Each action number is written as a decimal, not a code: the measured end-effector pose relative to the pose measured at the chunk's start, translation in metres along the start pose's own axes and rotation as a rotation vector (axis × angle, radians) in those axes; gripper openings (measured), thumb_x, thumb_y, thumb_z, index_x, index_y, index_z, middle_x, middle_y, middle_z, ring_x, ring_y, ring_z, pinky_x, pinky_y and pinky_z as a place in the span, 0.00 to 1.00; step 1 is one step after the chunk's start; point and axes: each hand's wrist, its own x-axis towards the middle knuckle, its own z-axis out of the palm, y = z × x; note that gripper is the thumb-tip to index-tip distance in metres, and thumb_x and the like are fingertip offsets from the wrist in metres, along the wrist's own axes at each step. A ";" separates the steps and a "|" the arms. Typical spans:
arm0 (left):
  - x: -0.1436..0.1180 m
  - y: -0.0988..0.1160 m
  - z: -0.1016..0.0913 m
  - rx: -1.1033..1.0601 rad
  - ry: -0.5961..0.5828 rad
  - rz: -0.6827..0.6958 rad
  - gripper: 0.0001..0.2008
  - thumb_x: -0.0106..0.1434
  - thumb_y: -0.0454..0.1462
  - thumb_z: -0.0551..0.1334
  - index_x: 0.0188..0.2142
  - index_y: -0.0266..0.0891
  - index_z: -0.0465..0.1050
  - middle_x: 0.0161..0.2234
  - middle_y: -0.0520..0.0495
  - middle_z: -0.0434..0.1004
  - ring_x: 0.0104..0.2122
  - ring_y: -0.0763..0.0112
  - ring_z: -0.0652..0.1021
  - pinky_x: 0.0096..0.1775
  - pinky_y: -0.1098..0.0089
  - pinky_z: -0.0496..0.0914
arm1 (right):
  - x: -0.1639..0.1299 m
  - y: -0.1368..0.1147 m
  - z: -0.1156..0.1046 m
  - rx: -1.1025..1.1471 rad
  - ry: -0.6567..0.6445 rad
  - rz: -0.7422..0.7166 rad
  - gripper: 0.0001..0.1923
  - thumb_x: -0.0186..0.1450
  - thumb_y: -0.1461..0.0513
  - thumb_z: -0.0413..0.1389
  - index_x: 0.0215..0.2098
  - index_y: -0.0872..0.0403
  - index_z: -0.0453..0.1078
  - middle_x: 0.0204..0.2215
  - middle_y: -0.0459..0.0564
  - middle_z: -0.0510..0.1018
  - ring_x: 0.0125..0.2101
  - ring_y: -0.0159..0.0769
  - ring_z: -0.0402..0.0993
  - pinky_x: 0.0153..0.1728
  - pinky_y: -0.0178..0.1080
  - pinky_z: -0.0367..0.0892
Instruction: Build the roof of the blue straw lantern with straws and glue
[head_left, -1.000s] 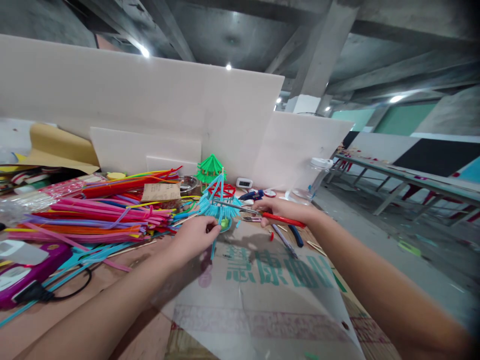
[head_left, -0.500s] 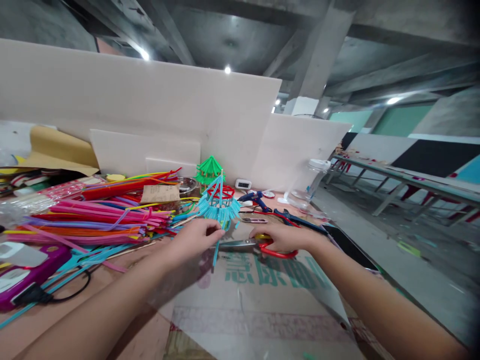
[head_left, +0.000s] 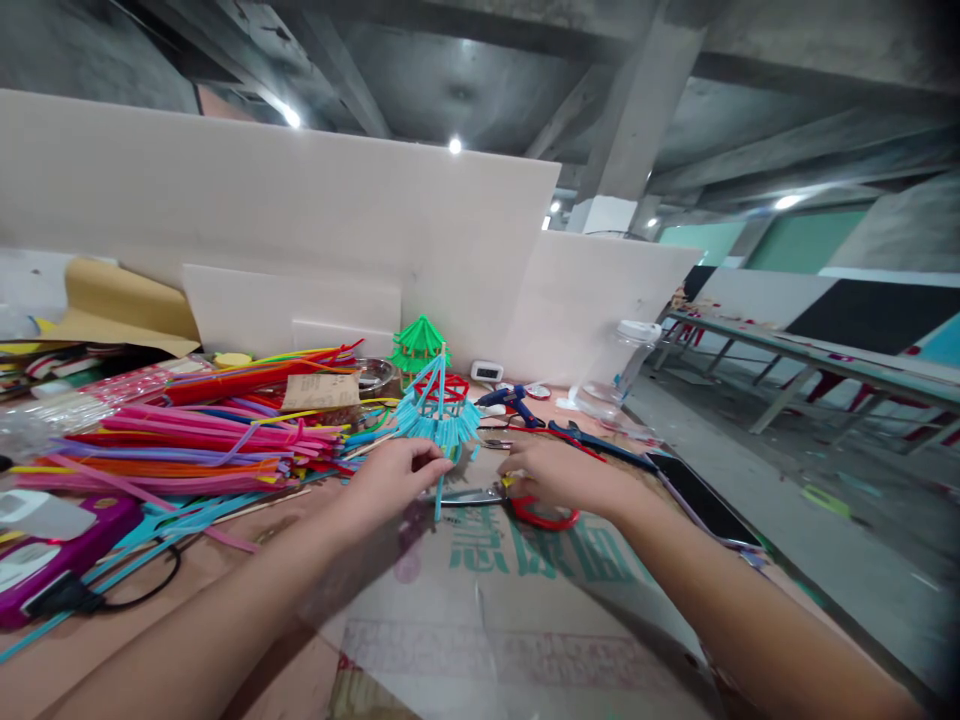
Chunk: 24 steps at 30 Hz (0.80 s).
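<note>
My left hand pinches a light-blue pipe cleaner, whose lower part hangs below the fingertips. My right hand is closed around the handles of red-handled scissors. The blades point left and reach the hanging pipe cleaner; whether they touch it I cannot tell. Just beyond the hands stands a small model with a fringed light-blue roof and a red ring-like part above it. Behind it is a green pagoda-like roof model.
Bundles of coloured pipe cleaners fill the left side, near a purple device. A glue gun, pliers, a phone and a clear plastic jar lie to the right. Printed plastic sheeting covers the front.
The hanging pipe cleaner is now more upright, and its visible end is shorter. The scissors have dipped slightly and shifted a little left; my right hand has turned over the handles.
</note>
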 end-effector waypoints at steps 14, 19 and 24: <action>-0.004 0.017 0.006 -0.064 -0.005 -0.034 0.13 0.65 0.44 0.55 0.30 0.39 0.71 0.25 0.53 0.73 0.26 0.72 0.72 0.29 0.73 0.63 | 0.052 -0.039 -0.010 0.878 0.290 -0.033 0.08 0.60 0.58 0.58 0.28 0.55 0.67 0.23 0.43 0.73 0.26 0.31 0.70 0.29 0.34 0.65; 0.000 0.011 0.000 -0.107 -0.005 -0.013 0.16 0.65 0.46 0.54 0.29 0.38 0.71 0.24 0.53 0.70 0.27 0.72 0.70 0.30 0.73 0.62 | 0.035 -0.033 -0.015 0.586 0.390 -0.076 0.06 0.63 0.59 0.56 0.34 0.54 0.69 0.28 0.46 0.76 0.29 0.32 0.71 0.31 0.34 0.64; 0.000 0.011 -0.003 -0.049 0.005 0.007 0.15 0.65 0.45 0.55 0.29 0.37 0.71 0.24 0.53 0.70 0.27 0.72 0.70 0.30 0.73 0.61 | 0.027 -0.038 -0.013 0.083 0.469 -0.212 0.07 0.67 0.63 0.52 0.36 0.52 0.73 0.33 0.48 0.79 0.35 0.35 0.72 0.37 0.36 0.61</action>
